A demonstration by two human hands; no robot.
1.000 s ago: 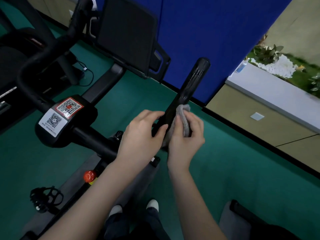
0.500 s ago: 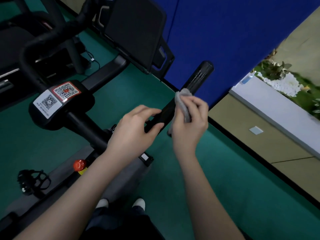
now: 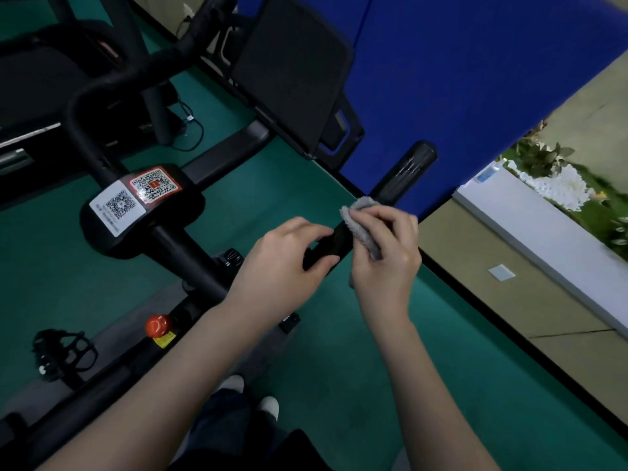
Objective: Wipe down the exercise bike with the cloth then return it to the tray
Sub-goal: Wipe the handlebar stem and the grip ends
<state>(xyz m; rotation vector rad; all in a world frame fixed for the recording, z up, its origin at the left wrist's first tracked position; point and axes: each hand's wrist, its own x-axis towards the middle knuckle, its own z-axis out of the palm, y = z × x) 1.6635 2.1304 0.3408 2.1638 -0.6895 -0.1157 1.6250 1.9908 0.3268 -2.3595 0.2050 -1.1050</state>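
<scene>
The black exercise bike (image 3: 146, 229) fills the left and middle of the view, with two QR stickers on its centre block. Its right handlebar grip (image 3: 404, 175) juts up toward the blue wall. My right hand (image 3: 387, 256) holds a small grey cloth (image 3: 362, 220) wrapped against the middle of that grip. My left hand (image 3: 282, 263) grips the lower part of the same bar, just left of the cloth. No tray is in view.
A black console screen (image 3: 289, 66) stands behind the handlebars. A red knob (image 3: 158, 325) and a pedal (image 3: 61, 351) sit low on the frame at left. A blue wall panel (image 3: 458, 79) and a white ledge (image 3: 543, 239) lie to the right. Green floor surrounds the bike.
My right hand has slid the cloth up the handlebar grip toward its far end. My left hand keeps its hold lower on the bar.
</scene>
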